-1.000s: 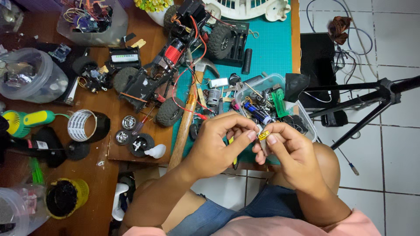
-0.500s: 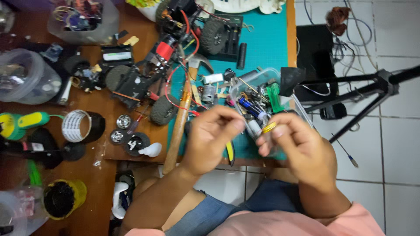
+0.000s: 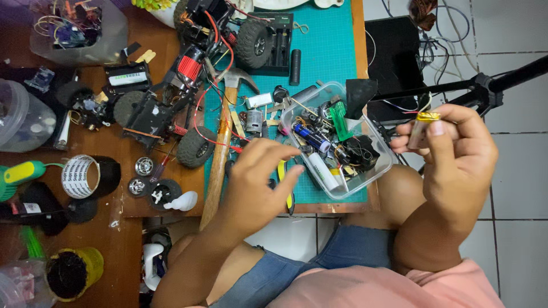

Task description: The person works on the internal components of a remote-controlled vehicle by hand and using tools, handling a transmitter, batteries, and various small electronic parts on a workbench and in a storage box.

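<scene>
A hammer [image 3: 220, 154] lies left of the tub [image 3: 374, 145], a model car [image 3: 177, 97] farther left.

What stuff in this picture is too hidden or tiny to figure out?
- Small part in the right hand: head view, fingers cover most of it.
- Yellow-handled tool: left hand hides most of it.
- Clear box contents: tangled and too small to sort.
- Top-left tub: cut off by the edge.
</scene>
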